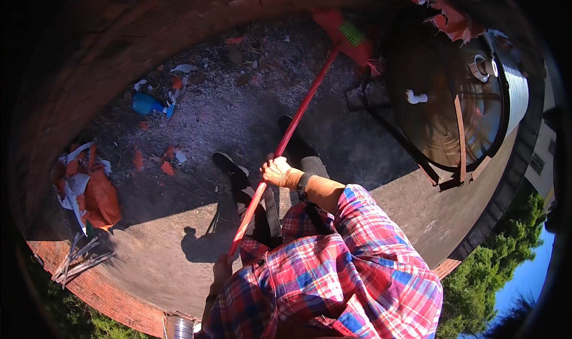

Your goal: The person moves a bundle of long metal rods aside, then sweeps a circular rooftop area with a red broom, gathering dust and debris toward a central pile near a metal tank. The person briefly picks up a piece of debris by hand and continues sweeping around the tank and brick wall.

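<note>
My right hand [278, 171], with a dark band at its wrist, is closed around the middle of a broom's red handle [297, 115]. Lower down, partly in shadow, my left hand [222, 265] grips the handle near its end. The handle runs away from me and slants right to the red broom head [342, 37], which has a green section of bristles. That head looks blurred and lies by the far wall, left of a large metal tank [440, 102]. Pale granular debris [241, 88] and scraps cover the shaded floor beyond my shoes.
A blue spray bottle [149, 104] lies on its side at left. Nearer are a torn orange and white sack [96, 196] and some sticks [78, 261] by the brick edge [120, 301]. A dark metal frame [389, 126] juts beside the tank. The brick wall [103, 48] curves behind.
</note>
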Tool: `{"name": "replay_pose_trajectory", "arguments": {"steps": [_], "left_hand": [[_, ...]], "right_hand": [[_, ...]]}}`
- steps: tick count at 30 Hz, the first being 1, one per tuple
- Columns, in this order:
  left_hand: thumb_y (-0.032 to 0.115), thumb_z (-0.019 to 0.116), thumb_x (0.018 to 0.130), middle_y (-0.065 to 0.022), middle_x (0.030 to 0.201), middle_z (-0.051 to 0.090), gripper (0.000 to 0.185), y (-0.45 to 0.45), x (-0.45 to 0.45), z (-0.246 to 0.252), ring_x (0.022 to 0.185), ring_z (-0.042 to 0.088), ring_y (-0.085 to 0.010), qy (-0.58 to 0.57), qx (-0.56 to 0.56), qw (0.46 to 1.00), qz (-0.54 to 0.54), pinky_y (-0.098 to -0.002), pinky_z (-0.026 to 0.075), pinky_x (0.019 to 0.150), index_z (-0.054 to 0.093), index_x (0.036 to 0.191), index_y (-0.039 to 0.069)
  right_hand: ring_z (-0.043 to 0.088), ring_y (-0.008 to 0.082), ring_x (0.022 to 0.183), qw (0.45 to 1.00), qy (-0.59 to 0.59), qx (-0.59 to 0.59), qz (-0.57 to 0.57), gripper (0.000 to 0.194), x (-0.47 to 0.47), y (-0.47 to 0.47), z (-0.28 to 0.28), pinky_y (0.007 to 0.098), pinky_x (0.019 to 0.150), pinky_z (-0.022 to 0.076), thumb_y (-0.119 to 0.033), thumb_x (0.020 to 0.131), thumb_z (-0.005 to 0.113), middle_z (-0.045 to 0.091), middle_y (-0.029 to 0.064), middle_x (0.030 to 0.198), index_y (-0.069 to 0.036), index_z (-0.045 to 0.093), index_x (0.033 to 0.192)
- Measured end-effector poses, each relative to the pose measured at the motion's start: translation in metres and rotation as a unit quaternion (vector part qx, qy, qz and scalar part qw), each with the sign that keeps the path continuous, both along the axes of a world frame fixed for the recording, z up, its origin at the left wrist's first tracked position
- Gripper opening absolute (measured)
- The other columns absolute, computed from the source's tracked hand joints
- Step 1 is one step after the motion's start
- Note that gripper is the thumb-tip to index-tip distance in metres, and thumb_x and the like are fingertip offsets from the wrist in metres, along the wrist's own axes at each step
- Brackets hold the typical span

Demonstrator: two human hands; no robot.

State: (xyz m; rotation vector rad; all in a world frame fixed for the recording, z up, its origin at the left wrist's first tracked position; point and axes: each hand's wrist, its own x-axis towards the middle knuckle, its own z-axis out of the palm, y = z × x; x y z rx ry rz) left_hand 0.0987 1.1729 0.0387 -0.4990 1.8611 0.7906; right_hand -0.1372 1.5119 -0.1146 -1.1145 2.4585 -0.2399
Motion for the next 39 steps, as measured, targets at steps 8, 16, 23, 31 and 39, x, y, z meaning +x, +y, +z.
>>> {"name": "replay_pose_trajectory", "arguments": {"steps": [8, 16, 23, 31, 39], "left_hand": [[0.032, 0.053, 0.088, -0.0231, 0.080, 0.060, 0.025, -0.010, 0.023, 0.039, 0.078, 0.057, -0.0467, -0.038, -0.111, 0.993, -0.023, -0.0539, 0.043, 0.065, 0.052, 0.092, 0.007], [0.024, 0.051, 0.089, -0.0230, 0.084, 0.056, 0.022, 0.012, -0.010, -0.070, 0.080, 0.054, -0.0462, 0.104, -0.023, 0.993, -0.053, -0.0537, 0.043, 0.066, 0.053, 0.094, 0.002], [0.032, 0.051, 0.090, -0.0222, 0.081, 0.055, 0.029, 0.028, -0.069, -0.130, 0.079, 0.055, -0.0439, 0.059, -0.036, 0.993, -0.100, -0.0498, 0.045, 0.066, 0.049, 0.086, 0.003], [0.036, 0.058, 0.085, -0.0148, 0.072, 0.059, 0.034, 0.043, -0.227, -0.110, 0.068, 0.059, -0.0360, 0.216, -0.022, 0.968, -0.129, -0.0437, 0.046, 0.059, 0.056, 0.075, 0.004], [0.028, 0.075, 0.072, -0.0063, 0.064, 0.055, 0.029, 0.043, -0.289, 0.002, 0.053, 0.059, -0.0250, 0.419, -0.047, 0.877, -0.231, -0.0325, 0.046, 0.046, 0.053, 0.075, 0.008]], "right_hand": [[0.059, 0.0182, 0.060, 0.996, -0.057, -0.040, 0.059, 0.008, 0.014, -0.049, 0.003, 0.0337, 0.044, 0.0443, -0.021, 0.061, 0.062, 0.058, -0.0009, 0.059, -0.015, 0.063, 0.066], [0.055, 0.0274, 0.077, 0.994, -0.018, 0.105, 0.025, 0.012, -0.004, -0.004, -0.046, 0.0377, 0.044, 0.0450, -0.023, 0.064, 0.060, 0.059, 0.0019, 0.069, -0.015, 0.065, 0.070], [0.057, 0.0331, 0.087, 0.981, -0.039, 0.188, -0.012, 0.015, -0.024, 0.020, -0.079, 0.0413, 0.061, 0.0506, -0.021, 0.074, 0.056, 0.060, 0.0081, 0.080, -0.012, 0.065, 0.081], [0.059, 0.0317, 0.090, 0.982, 0.004, 0.134, -0.134, 0.017, -0.108, 0.081, -0.086, 0.0429, 0.064, 0.0512, -0.023, 0.076, 0.056, 0.061, 0.0103, 0.088, -0.011, 0.061, 0.086], [0.055, 0.0291, 0.098, 0.954, -0.101, 0.134, -0.248, 0.024, -0.167, 0.078, -0.013, 0.0428, 0.074, 0.0493, -0.032, 0.080, 0.059, 0.061, 0.0104, 0.091, -0.010, 0.060, 0.088]]}}
